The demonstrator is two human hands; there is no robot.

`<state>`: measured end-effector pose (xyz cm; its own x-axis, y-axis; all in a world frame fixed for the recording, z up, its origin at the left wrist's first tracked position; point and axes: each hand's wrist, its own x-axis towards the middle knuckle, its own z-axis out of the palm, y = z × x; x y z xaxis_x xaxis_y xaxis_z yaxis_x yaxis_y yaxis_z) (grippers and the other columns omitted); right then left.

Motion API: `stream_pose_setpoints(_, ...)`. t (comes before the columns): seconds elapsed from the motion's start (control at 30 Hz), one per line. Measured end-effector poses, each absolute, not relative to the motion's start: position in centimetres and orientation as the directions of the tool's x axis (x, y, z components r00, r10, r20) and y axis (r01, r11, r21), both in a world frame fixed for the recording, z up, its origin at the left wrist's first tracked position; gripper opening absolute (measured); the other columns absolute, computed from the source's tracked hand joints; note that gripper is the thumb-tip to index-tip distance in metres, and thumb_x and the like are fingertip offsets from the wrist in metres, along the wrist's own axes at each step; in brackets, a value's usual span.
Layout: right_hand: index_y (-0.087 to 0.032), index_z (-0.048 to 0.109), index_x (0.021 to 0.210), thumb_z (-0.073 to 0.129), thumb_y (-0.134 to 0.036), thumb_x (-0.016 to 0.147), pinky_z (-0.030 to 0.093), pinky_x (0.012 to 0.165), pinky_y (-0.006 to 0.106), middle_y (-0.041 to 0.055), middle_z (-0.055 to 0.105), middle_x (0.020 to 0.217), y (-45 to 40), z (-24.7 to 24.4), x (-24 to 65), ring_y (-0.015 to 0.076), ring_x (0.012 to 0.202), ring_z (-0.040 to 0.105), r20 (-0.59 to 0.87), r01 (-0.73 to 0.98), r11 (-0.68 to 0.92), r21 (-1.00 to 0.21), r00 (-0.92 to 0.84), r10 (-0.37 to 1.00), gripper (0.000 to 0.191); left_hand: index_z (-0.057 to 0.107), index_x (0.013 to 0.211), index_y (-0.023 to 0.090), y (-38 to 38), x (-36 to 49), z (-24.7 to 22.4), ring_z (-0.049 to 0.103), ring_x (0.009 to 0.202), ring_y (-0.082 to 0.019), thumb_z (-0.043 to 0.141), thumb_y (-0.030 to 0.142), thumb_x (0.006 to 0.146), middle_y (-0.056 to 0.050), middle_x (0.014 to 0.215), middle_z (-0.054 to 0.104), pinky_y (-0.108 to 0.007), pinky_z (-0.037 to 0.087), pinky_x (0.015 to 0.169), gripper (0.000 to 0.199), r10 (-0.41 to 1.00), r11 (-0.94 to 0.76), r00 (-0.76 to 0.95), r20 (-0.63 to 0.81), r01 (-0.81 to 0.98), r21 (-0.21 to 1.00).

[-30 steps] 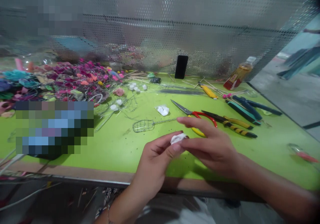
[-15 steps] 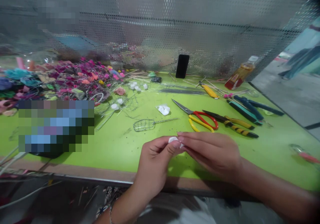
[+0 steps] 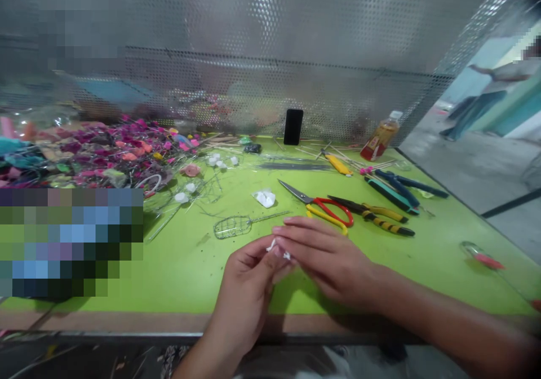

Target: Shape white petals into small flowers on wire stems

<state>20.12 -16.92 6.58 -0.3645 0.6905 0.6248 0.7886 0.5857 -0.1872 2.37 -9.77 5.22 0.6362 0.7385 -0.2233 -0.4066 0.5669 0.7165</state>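
Near the table's front edge, my left hand [image 3: 249,274] pinches a small crumpled white piece [image 3: 273,247] between thumb and fingers; it looks like soft paper or clay, I cannot tell which. My right hand [image 3: 327,252] presses its fingers onto the same piece from the right, covering most of it. Just beyond my hands lies a flat oval wire frame [image 3: 232,227] with a twisted stem. A white lump on clear plastic [image 3: 265,198] rests behind that. Scissors with red and yellow handles [image 3: 333,207] lie close past my right hand.
Several pliers [image 3: 380,215] and a yellow-handled cutter [image 3: 338,163] lie to the right. At the back stand a phone [image 3: 293,127] and a tilted drink bottle [image 3: 380,139]. Colourful flower pieces [image 3: 127,148] heap at the left. A person [image 3: 477,102] is beyond the table at right.
The view has shifted, so the table things appear further left and lower. Less of the white piece shows between my fingers, and my right fingers lie further over it.
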Motion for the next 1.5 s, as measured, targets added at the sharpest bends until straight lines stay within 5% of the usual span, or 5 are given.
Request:
stream_pose_setpoints(0.17, 0.000, 0.041, 0.165, 0.050, -0.024, 0.110, 0.034, 0.135, 0.062, 0.0272, 0.042, 0.174, -17.0, 6.0, 19.3, 0.0338, 0.172, 0.020, 0.463, 0.851, 0.508, -0.130, -0.402, 0.790, 0.061, 0.089, 0.100, 0.023, -10.1, 1.8, 5.9, 0.073, 0.081, -0.012, 0.093, 0.017, 0.076, -0.004, 0.098, 0.083, -0.019, 0.059, 0.077, 0.025, 0.654, 0.687, 0.693, -0.303, -0.377, 0.621)
stream_pose_setpoints(0.57, -0.022, 0.072, 0.134, 0.055, -0.019, 0.112, 0.064, 0.089, 0.032, 0.0070, 0.082, 0.108, -16.1, 5.8, 21.5, 0.0173, 0.100, 0.078, 0.628, 0.593, 0.478, -0.649, 0.061, 0.776, 0.028, 0.072, 0.142, 0.013, -9.2, 0.9, 5.7, 0.064, 0.140, -0.039, 0.070, 0.037, 0.089, -0.020, 0.147, 0.071, -0.055, 0.039, 0.125, 0.059, 0.300, 0.872, 0.947, -0.118, -0.222, 0.437)
stream_pose_setpoints(0.93, -0.026, 0.057, 0.104, 0.062, -0.057, 0.108, 0.025, 0.041, 0.019, -0.0157, 0.031, 0.048, -15.8, 5.7, 20.0, 0.0091, 0.041, 0.021, 0.078, -0.189, 0.138, -0.972, 0.294, 0.953, 0.032, 0.079, 0.100, 0.012, -9.4, 1.2, 5.8, 0.072, 0.086, -0.023, 0.076, 0.031, 0.090, -0.014, 0.096, 0.079, -0.036, 0.055, 0.088, 0.022, 0.390, 0.791, 0.879, -0.275, -0.166, 0.589)
stream_pose_setpoints(1.33, -0.036, 0.050, 0.152, 0.055, -0.054, 0.113, 0.046, 0.051, 0.019, 0.0002, 0.069, 0.110, -16.3, 5.8, 20.9, 0.0059, 0.054, 0.043, 0.241, 0.006, 0.241, -0.970, 0.046, 0.969, 0.043, 0.078, 0.099, 0.014, -9.8, 1.4, 5.1, 0.068, 0.077, -0.017, 0.080, 0.028, 0.091, -0.007, 0.093, 0.074, -0.031, 0.055, 0.077, 0.016, 0.500, 0.708, 0.826, -0.261, -0.217, 0.672)
stream_pose_setpoints(1.5, -0.028, 0.035, 0.170, 0.054, -0.049, 0.112, 0.053, 0.117, 0.047, 0.0157, 0.057, 0.156, -17.5, 6.8, 20.5, 0.0283, 0.143, 0.058, 0.415, 0.494, 0.458, -0.739, -0.203, 0.887, 0.065, 0.078, 0.125, 0.023, -10.2, 1.6, 5.4, 0.075, 0.108, -0.024, 0.085, 0.026, 0.090, -0.009, 0.127, 0.077, -0.037, 0.059, 0.099, 0.036, 0.518, 0.721, 0.805, -0.289, -0.230, 0.654)
